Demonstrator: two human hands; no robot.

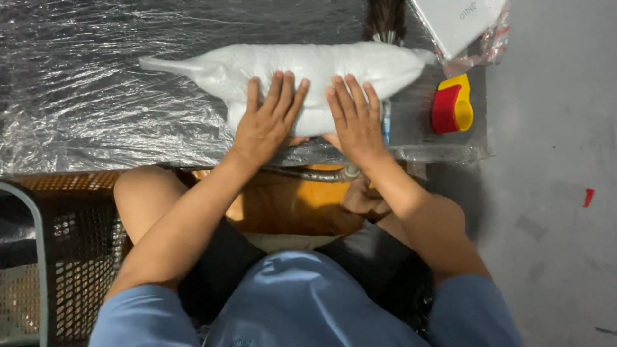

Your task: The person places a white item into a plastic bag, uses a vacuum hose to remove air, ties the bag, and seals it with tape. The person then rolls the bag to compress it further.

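A long white plastic bag [308,64], filled and soft-looking, lies across the near edge of a low table covered in clear plastic film [83,96]. My left hand [268,119] presses flat on the bag's near side, fingers together and pointing away from me. My right hand [355,119] lies flat beside it, palm down on the same bag, thumb near the table edge. Neither hand grips anything; both rest on top of the bag.
A red and yellow tape dispenser [453,106] sits at the table's right end. A white box in clear wrap [463,22] lies at the far right corner. A brown mesh basket [71,250] stands at my left, grey floor [553,193] to the right.
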